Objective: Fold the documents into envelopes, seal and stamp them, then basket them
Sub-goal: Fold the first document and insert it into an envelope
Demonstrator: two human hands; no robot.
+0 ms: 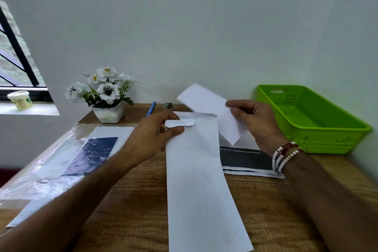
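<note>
A long white envelope [200, 180] is held up over the wooden desk [139, 200], its open end pointing away from me. My left hand [155, 135] pinches its upper left corner at the flap. My right hand [253, 118] pinches a folded white document [210, 106], held tilted just beyond and to the right of the envelope's mouth. A green plastic basket [327, 129] stands at the right edge of the desk and nothing shows inside it. More printed sheets [245, 161] lie flat under my right wrist.
A clear plastic sleeve with papers [67, 157] lies on the left of the desk. A white pot of artificial flowers [106, 96], a blue pen [151, 108] and a small metal object [168, 106] stand by the wall. A tub [20, 99] sits on the windowsill.
</note>
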